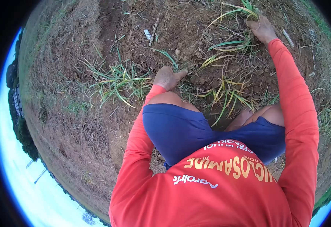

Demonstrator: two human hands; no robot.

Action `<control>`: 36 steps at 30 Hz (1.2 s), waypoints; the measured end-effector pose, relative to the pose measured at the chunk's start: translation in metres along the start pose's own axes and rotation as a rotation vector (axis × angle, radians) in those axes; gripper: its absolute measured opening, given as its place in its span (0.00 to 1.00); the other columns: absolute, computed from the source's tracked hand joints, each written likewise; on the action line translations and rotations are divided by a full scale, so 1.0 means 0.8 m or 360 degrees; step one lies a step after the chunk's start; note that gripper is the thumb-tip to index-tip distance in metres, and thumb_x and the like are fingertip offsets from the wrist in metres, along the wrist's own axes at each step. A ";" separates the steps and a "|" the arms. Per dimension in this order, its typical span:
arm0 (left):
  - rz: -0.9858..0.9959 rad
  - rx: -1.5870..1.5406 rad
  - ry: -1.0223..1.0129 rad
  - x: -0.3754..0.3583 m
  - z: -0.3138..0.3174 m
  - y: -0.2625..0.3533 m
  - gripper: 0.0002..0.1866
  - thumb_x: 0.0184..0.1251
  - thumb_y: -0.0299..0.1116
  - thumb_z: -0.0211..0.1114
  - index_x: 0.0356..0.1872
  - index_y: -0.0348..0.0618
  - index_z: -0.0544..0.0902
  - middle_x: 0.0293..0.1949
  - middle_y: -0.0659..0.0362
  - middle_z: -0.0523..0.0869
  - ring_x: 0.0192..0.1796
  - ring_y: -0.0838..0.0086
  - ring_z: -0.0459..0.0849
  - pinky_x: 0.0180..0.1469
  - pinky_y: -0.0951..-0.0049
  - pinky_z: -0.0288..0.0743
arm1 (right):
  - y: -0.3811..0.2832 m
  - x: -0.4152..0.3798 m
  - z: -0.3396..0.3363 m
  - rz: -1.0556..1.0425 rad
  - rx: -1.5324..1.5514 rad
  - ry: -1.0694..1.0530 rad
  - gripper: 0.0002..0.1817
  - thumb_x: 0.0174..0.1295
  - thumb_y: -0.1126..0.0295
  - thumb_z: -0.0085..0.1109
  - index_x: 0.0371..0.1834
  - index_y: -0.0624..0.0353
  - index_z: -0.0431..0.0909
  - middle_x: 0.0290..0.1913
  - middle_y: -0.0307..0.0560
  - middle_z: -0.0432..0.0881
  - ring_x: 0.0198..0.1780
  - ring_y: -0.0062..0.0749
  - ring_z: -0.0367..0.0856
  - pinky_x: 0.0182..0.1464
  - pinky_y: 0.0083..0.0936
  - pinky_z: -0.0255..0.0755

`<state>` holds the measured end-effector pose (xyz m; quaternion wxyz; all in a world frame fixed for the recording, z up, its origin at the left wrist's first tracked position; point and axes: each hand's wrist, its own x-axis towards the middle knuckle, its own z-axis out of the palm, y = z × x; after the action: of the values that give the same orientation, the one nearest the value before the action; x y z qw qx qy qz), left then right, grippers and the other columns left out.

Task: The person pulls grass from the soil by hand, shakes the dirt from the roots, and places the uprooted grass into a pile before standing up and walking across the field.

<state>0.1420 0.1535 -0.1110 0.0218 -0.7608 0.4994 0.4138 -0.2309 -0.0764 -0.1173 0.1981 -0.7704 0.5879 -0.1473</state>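
My left hand (167,78) is low over the soil in front of my knee, its fingers curled and its thumb pointing right. Narrow green leaves of an onion-like plant (167,55) run down into the grip; their base is hidden by the hand. Farther out at the upper right, my right hand (263,30) is closed at the base of another onion-like plant (245,10), whose long leaves spread left and upward. Just below it, a leafy clump (233,45) stands in the soil. Yellowing plants (226,94) grow between my legs.
Loose green plants (122,81) lie in a heap left of my left hand. A small white scrap (147,34) lies beside a dry stick (154,30). Another pale stick (288,38) is right of my right hand. Dry grass and brown soil surround me.
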 end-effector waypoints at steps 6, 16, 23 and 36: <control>0.0010 -0.0561 -0.0127 0.005 0.009 -0.038 0.26 0.59 0.52 0.76 0.26 0.31 0.86 0.20 0.52 0.83 0.24 0.70 0.80 0.29 0.60 0.76 | 0.007 0.000 0.007 0.0039 -0.0006 0.0060 0.31 0.65 0.50 0.63 0.66 0.59 0.77 0.55 0.65 0.85 0.59 0.60 0.83 0.64 0.45 0.74; 0.0119 -0.0752 0.0078 -0.004 -0.004 -0.053 0.19 0.66 0.44 0.74 0.34 0.33 0.89 0.28 0.60 0.87 0.29 0.78 0.84 0.30 0.72 0.75 | -0.003 0.000 0.005 0.0018 0.0046 0.0039 0.32 0.65 0.53 0.65 0.69 0.57 0.75 0.52 0.64 0.87 0.54 0.55 0.86 0.62 0.43 0.75; 0.0178 -0.1335 -0.0122 -0.001 0.031 0.000 0.22 0.62 0.50 0.78 0.27 0.37 0.89 0.24 0.62 0.86 0.28 0.80 0.82 0.32 0.70 0.73 | -0.013 -0.003 0.003 0.0186 0.0087 -0.0024 0.30 0.65 0.56 0.65 0.69 0.57 0.76 0.51 0.63 0.87 0.53 0.55 0.86 0.61 0.42 0.76; 0.0064 -0.0675 -0.0316 0.021 0.015 -0.005 0.23 0.58 0.48 0.73 0.27 0.31 0.87 0.24 0.53 0.85 0.28 0.71 0.82 0.34 0.63 0.74 | -0.018 -0.012 0.000 0.0112 0.0194 0.0034 0.29 0.66 0.57 0.65 0.69 0.56 0.76 0.48 0.58 0.88 0.48 0.49 0.87 0.58 0.40 0.77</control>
<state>0.1405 0.1484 -0.1315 -0.0978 -0.6939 0.4117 0.5826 -0.2209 -0.0642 -0.1104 0.2433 -0.7342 0.6066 -0.1839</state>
